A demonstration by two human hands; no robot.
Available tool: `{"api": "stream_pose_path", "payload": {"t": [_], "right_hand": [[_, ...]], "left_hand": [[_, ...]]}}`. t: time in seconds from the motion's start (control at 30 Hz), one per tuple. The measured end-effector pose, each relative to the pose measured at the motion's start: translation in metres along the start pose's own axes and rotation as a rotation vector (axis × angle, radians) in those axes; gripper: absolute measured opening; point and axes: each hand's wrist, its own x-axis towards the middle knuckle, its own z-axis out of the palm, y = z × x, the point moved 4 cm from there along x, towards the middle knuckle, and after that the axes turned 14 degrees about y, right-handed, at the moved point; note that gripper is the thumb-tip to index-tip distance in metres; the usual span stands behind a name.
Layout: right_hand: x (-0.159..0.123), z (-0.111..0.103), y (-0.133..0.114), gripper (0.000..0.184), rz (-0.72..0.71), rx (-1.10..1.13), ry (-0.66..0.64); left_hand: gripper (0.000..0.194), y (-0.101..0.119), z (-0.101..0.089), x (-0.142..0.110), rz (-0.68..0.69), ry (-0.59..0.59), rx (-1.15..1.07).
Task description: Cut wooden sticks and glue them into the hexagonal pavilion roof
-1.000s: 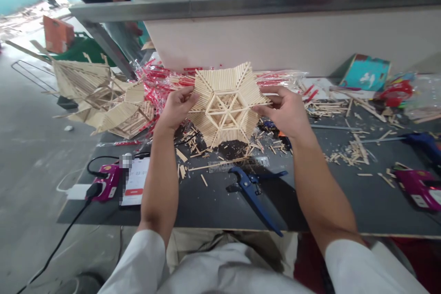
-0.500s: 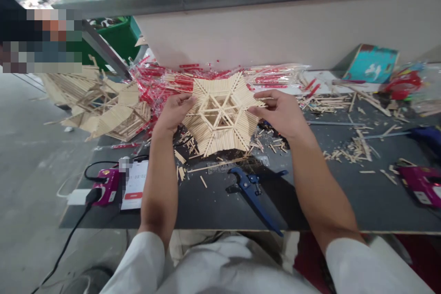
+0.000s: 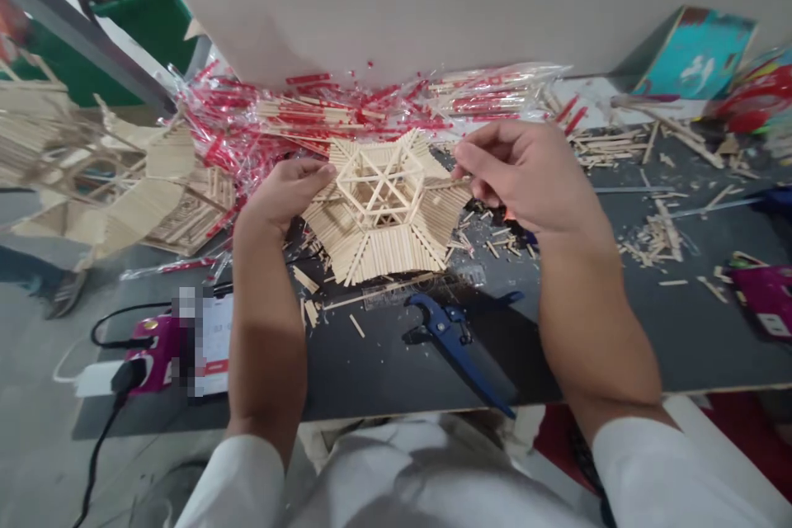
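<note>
A dark tabletop spans the lower half of the frame. A large stick structure fills the left side. In the centre of the frame sits a six-sided stick model, spoked on top. The right hand is at the model's right corner, fingers curled in narrow toward the thumb; whether it grips anything cannot be told. The left hand pinches the model's left corner. A blue cutter lies at lower centre, below scattered stick scraps.
</note>
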Motion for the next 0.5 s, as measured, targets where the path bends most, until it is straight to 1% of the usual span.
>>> {"api": "stream_pose_path", "payload": {"t": [0.03,0.1,0.23,0.4,0.47,0.5], "right_hand": [[-0.002,0.006,-0.002,0.031,0.059,0.078,-0.049],[-0.005,0.017,-0.004,0.037,0.147,0.162,-0.109],[-0.004,0.033,-0.004,0.039,0.216,0.227,-0.162],[-0.002,0.037,-0.003,0.033,0.259,0.244,-0.166],[-0.002,0.038,-0.002,0.033,0.274,0.227,-0.167],[-0.002,0.038,-0.001,0.033,0.279,0.217,-0.168]], "left_hand": [[0.033,0.000,0.000,0.000,0.002,0.002,0.003],[0.036,-0.002,0.000,0.001,0.011,0.007,0.009],[0.041,-0.005,0.001,0.004,0.036,-0.011,-0.030],[0.045,-0.005,0.000,0.003,0.016,-0.005,0.060],[0.044,-0.003,0.000,0.002,0.033,-0.004,0.084],[0.042,-0.001,-0.001,0.002,0.066,0.009,0.072]]}}
